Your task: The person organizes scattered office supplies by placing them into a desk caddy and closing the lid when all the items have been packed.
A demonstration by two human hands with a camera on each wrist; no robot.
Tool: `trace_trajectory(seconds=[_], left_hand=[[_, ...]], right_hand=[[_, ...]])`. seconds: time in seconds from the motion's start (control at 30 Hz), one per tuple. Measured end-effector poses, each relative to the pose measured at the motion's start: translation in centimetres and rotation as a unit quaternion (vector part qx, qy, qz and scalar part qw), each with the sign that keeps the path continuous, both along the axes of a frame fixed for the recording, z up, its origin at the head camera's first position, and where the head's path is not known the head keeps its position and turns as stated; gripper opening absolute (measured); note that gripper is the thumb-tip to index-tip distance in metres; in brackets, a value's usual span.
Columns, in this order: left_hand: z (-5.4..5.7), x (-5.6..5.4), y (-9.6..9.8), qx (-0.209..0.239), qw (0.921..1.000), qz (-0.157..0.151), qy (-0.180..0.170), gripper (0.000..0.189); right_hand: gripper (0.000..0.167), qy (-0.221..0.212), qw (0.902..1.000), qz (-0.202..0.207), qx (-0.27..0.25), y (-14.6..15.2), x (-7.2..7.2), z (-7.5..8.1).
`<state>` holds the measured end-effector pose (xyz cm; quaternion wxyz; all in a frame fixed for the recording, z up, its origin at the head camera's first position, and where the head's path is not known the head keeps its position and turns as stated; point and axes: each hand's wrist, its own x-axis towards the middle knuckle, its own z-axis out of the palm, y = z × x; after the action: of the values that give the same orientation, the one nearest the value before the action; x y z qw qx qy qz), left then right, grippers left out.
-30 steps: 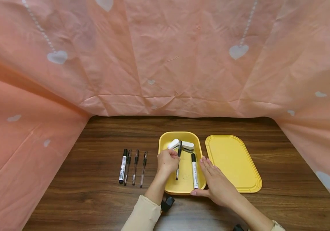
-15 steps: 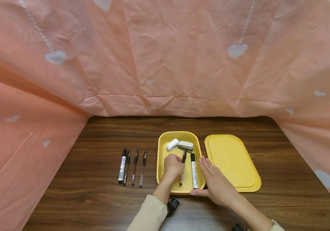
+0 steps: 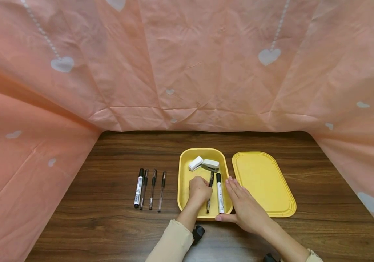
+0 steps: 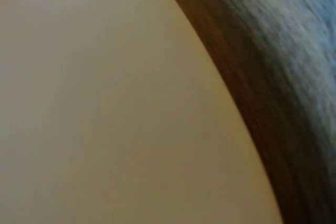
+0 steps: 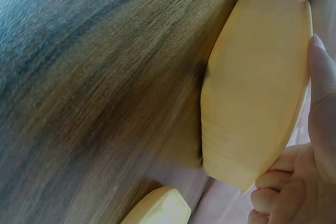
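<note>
We see the left hand (image 3: 200,190) with its fingers curled in, pinching a black pen (image 3: 211,179) inside the yellow box (image 3: 185,180), just left of a white marker (image 3: 220,193) and near two staplers (image 3: 211,165) at the far end. The right hand (image 3: 247,211) lies against the box's right side, fingers straight, thumb spread at the near corner, gripping nothing. On the counter (image 3: 101,233) we find the lid (image 3: 263,183) to the right and three more pens (image 3: 153,189) to the left.

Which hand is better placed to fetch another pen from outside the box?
The left hand, probably, once it releases its pen: the outside pens lie on its side. The right hand rests against the box, farther away.
</note>
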<state>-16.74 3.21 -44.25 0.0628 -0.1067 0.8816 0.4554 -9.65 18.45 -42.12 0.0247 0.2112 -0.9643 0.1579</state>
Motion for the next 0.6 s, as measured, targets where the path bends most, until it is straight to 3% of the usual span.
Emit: trace_trajectory(seconds=[0.3, 0.6], left_hand=[[0.0, 0.2, 0.28, 0.015, 0.9999, -0.005, 0.006, 0.044], [-0.05, 0.22, 0.17, 0.014, 0.9998, 0.003, 0.012, 0.037]], right_hand=[[0.106, 0.004, 1.0, -0.001, 0.002, 0.05, -0.05, -0.11], [0.106, -0.003, 1.0, -0.001, 0.003, -0.01, -0.02, 0.0]])
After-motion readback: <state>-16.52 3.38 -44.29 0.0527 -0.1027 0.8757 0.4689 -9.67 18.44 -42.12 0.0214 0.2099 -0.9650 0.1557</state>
